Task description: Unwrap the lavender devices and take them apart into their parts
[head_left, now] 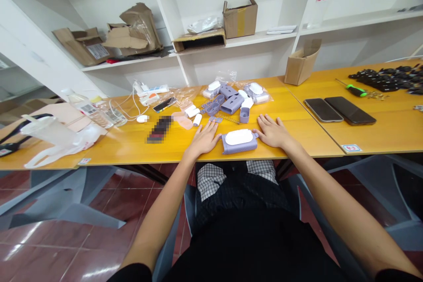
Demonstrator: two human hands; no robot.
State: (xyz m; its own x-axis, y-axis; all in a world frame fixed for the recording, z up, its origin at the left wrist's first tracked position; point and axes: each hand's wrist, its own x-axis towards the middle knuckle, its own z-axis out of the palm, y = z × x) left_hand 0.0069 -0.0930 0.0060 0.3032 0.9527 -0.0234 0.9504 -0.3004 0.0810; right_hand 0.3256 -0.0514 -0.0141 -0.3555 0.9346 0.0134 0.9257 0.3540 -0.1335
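Observation:
A lilac plastic case with a white oval insert (239, 140) lies near the front edge of the yellow table (132, 143). My left hand (205, 138) rests flat on the table just left of it, fingers stretched out and holding nothing. My right hand (271, 131) lies flat just right of it, fingers spread, also holding nothing. Behind the hands sits a pile of lilac and white plastic parts (228, 99) with a metal spring (228, 117) and clear bags.
A dark phone (164, 104), a white charger with cable (142, 118) and white plastic bags (59, 139) lie to the left. Two phones (339, 109), a green-handled screwdriver (356, 90), black parts (386, 77) and a cardboard box (301, 63) sit to the right. Shelves hold boxes behind.

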